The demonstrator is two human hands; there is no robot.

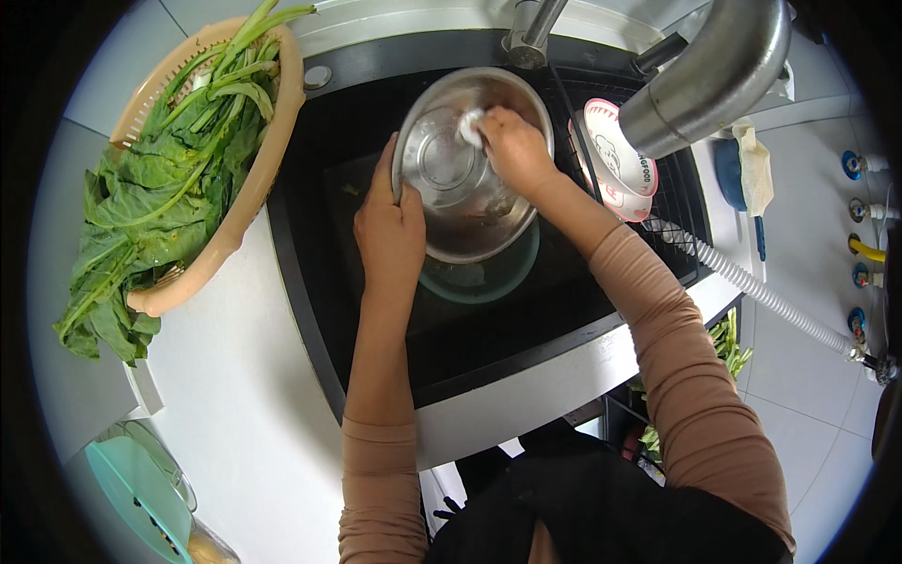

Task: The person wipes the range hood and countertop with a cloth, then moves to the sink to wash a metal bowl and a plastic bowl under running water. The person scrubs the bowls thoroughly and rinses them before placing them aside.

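My left hand (390, 222) grips the left rim of a stainless steel bowl (451, 229), thumb on the inside edge. The bowl is tilted so that its inner side faces me, over a black sink (338, 261). In my right hand (516, 149) is a white scrubbing pad or cloth (471, 128), pressed against the inside wall near the top; the hand is slightly blurred. Beneath the steel bowl a translucent green bowl (486, 282) shows in part. The rest of it is hidden.
Leafy greens (183, 162) overflow a peach plastic basket (232, 247) at left. White-and-pink bowls (613, 151) rest on a black wire rack (676, 204), right. A metal faucet (527, 53) stands behind, and a thick steel pipe (712, 77) overhangs the rack. A corrugated hose (768, 292) runs rightward.
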